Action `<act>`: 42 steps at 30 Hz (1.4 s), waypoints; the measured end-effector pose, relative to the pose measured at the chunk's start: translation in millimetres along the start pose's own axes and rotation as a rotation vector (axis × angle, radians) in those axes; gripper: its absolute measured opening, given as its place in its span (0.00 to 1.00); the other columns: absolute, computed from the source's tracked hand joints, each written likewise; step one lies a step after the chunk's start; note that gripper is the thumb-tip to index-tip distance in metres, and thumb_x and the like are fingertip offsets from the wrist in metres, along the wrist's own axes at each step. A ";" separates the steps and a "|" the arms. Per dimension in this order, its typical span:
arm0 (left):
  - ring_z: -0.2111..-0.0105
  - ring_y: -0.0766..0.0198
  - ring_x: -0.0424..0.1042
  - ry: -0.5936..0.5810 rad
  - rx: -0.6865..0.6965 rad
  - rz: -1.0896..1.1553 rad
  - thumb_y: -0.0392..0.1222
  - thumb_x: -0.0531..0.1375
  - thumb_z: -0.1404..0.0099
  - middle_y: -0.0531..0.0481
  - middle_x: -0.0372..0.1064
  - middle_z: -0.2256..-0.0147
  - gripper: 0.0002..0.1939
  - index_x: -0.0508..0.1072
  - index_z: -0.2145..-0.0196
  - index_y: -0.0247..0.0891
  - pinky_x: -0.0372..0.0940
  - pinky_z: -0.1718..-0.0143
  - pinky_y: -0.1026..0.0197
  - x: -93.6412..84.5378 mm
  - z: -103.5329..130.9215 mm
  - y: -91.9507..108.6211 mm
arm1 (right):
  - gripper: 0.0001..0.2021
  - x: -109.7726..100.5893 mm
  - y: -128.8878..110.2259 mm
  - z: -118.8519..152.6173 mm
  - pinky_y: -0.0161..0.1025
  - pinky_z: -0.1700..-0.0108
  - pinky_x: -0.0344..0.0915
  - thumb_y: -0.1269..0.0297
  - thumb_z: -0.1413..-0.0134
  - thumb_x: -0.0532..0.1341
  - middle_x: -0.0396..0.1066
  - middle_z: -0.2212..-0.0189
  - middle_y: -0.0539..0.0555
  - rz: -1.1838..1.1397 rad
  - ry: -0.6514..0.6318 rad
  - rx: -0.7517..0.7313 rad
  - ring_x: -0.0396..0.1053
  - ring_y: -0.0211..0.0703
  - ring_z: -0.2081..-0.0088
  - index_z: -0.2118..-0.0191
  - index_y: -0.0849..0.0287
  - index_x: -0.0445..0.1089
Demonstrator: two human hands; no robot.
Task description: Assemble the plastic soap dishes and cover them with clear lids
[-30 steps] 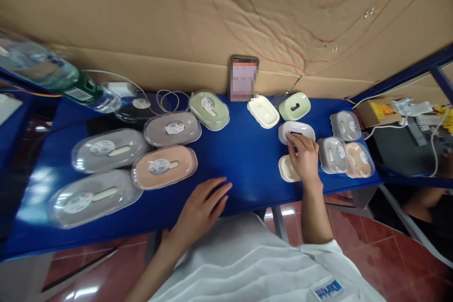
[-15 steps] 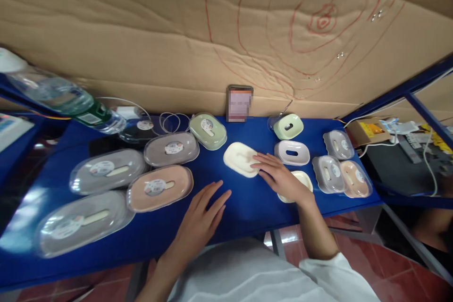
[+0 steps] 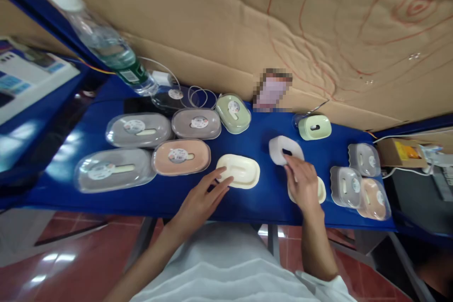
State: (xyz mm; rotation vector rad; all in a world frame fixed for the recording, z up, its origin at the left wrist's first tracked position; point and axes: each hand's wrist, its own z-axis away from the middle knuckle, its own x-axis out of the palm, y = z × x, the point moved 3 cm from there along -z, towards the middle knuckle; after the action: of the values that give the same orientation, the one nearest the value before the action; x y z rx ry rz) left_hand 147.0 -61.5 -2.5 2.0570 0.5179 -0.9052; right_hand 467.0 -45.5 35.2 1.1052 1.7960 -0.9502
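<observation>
My right hand [image 3: 303, 180] pinches the near edge of a pale lilac-white plastic box [image 3: 279, 148] by the dark oval slot in its top. The box is tilted. Partly hidden under my right hand is a cream plastic piece [image 3: 322, 190] on the table. My left hand [image 3: 202, 198] is open, fingers apart, its fingertips at the left end of a shallow cream oblong tray [image 3: 242, 172] with a raised middle. Whether they press on it I cannot tell. A light green slotted box [image 3: 320, 127] stands behind the lilac-white one.
On the blue table [image 3: 262, 207], several lidded oval boxes, including a peach one [image 3: 182, 156], sit at left. More clear-covered boxes [image 3: 346, 186] are at right. A water bottle [image 3: 116, 52] and a propped phone-like device [image 3: 272, 90] stand by the cardboard wall [image 3: 198, 23].
My right hand has left the cream tray and taken hold of the lilac-white box, which is now tilted. My left hand has come to the tray's left end. The camera view has shifted.
</observation>
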 end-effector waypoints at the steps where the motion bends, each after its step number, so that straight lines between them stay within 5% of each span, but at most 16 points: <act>1: 0.51 0.59 0.81 0.025 -0.018 -0.016 0.35 0.62 0.24 0.38 0.72 0.37 0.22 0.71 0.35 0.47 0.80 0.48 0.55 -1.0 3.7 -0.1 | 0.28 3.2 -19.2 -1.3 0.52 0.43 0.72 0.68 0.26 0.56 0.79 0.40 0.57 -0.035 -0.026 -0.047 0.79 0.54 0.43 0.25 0.48 0.61; 5: 0.43 0.51 0.78 0.105 -0.063 -0.084 0.35 0.67 0.27 0.34 0.66 0.34 0.31 0.67 0.31 0.48 0.80 0.45 0.49 -5.3 5.3 -3.6 | 0.34 24.9 -88.2 -1.5 0.51 0.41 0.72 0.72 0.27 0.56 0.76 0.37 0.54 -0.102 -0.188 -0.184 0.78 0.52 0.42 0.21 0.45 0.54; 9: 0.30 0.42 0.66 0.020 0.051 -0.061 0.33 0.65 0.27 0.34 0.63 0.31 0.33 0.65 0.29 0.47 0.73 0.35 0.40 -12.7 -1.1 -6.4 | 0.25 38.2 -120.8 -5.0 0.50 0.37 0.71 0.69 0.25 0.59 0.75 0.35 0.57 -0.169 -0.277 -0.279 0.75 0.51 0.39 0.27 0.54 0.65; 12: 0.27 0.43 0.62 -0.059 0.103 -0.036 0.32 0.64 0.26 0.35 0.63 0.30 0.29 0.67 0.31 0.45 0.71 0.33 0.40 -16.6 -3.0 -8.6 | 0.24 34.3 -117.3 -7.1 0.53 0.28 0.65 0.64 0.25 0.60 0.74 0.34 0.60 -0.216 -0.284 -0.305 0.71 0.51 0.33 0.29 0.57 0.66; 16: 0.27 0.44 0.63 -0.019 0.084 -0.008 0.31 0.63 0.26 0.35 0.66 0.32 0.23 0.71 0.36 0.40 0.71 0.32 0.41 -13.7 -1.3 -11.1 | 0.26 32.9 -98.7 -3.5 0.63 0.23 0.55 0.66 0.24 0.58 0.69 0.30 0.58 -0.133 -0.330 -0.220 0.63 0.52 0.27 0.25 0.51 0.62; 22: 0.37 0.46 0.72 -0.066 0.089 -0.117 0.33 0.64 0.26 0.42 0.74 0.36 0.14 0.78 0.45 0.42 0.73 0.37 0.42 -6.6 3.7 -12.0 | 0.25 34.2 -94.4 3.1 0.59 0.22 0.56 0.67 0.24 0.58 0.68 0.29 0.56 -0.158 -0.386 -0.307 0.61 0.49 0.25 0.26 0.52 0.63; 25: 0.40 0.45 0.74 -0.041 0.109 -0.163 0.36 0.65 0.26 0.42 0.74 0.37 0.13 0.78 0.45 0.41 0.73 0.39 0.43 -9.7 3.2 -11.6 | 0.26 16.4 -69.0 -0.5 0.61 0.24 0.56 0.60 0.24 0.59 0.65 0.28 0.57 -0.109 -0.332 -0.244 0.58 0.53 0.24 0.25 0.50 0.61; 30: 0.48 0.51 0.76 0.034 0.167 -0.080 0.39 0.66 0.26 0.41 0.78 0.44 0.15 0.76 0.44 0.39 0.73 0.45 0.48 -17.7 3.4 -8.7 | 0.25 -19.7 30.4 -28.1 0.64 0.28 0.58 0.55 0.23 0.57 0.66 0.29 0.63 0.157 -0.123 0.060 0.61 0.62 0.27 0.27 0.53 0.63; 34: 0.47 0.49 0.76 0.017 0.195 -0.056 0.42 0.66 0.25 0.39 0.76 0.43 0.17 0.75 0.41 0.39 0.73 0.46 0.47 -20.5 4.7 -7.5 | 0.30 -18.5 97.5 -55.9 0.61 0.31 0.60 0.49 0.25 0.56 0.66 0.30 0.68 0.313 -0.098 0.243 0.63 0.65 0.29 0.26 0.60 0.60; 39: 0.41 0.46 0.73 0.007 0.170 -0.096 0.41 0.63 0.24 0.38 0.73 0.39 0.14 0.77 0.43 0.41 0.71 0.41 0.45 -16.7 4.9 -8.1 | 0.33 0.1 122.1 -53.8 0.54 0.45 0.70 0.49 0.27 0.54 0.81 0.50 0.66 0.410 -0.141 0.578 0.77 0.63 0.48 0.26 0.64 0.57; 42: 0.42 0.47 0.74 0.011 0.147 -0.100 0.39 0.63 0.24 0.39 0.73 0.38 0.13 0.77 0.44 0.40 0.71 0.42 0.47 -15.3 6.7 -7.2 | 0.31 9.6 116.2 -48.8 0.56 0.42 0.69 0.52 0.28 0.53 0.77 0.43 0.70 0.448 -0.045 0.627 0.74 0.65 0.42 0.27 0.66 0.59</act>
State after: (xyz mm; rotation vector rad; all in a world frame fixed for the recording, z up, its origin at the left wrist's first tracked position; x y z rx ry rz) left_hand 129.6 -63.4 2.6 2.1856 0.5799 -1.0180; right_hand 559.7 39.7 24.6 1.7603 1.1450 -1.2701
